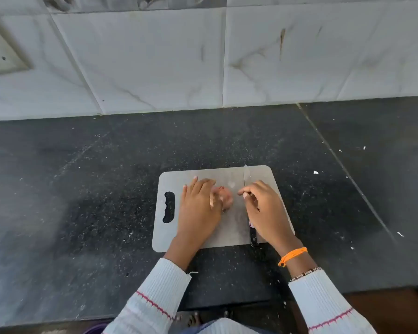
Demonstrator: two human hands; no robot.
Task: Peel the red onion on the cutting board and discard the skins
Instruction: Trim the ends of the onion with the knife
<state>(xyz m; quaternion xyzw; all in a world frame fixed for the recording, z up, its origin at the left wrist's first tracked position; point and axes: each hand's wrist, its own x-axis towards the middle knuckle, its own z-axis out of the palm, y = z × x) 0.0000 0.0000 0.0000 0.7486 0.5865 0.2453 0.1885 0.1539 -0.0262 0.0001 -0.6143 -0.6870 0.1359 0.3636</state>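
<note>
A small red onion point(225, 197) with its papery skin on lies near the middle of the grey cutting board point(169, 235). My left hand point(198, 208) rests against the onion's left side, fingers straight and spread, thumb touching it. A knife point(246, 175) lies lengthwise on the board's right part, blade pointing away from me and its black handle point(253, 238) sticking out near the board's front edge. My right hand point(263, 208) lies over the knife's middle with fingers curled down onto it, hiding that stretch.
The board sits on a dark speckled stone counter point(82, 189) backed by a white tiled wall point(155, 56) with a socket point(0, 51) at the left. A purple container rim point(94, 330) shows below the counter's front edge. Small white scraps point(316, 172) dot the counter.
</note>
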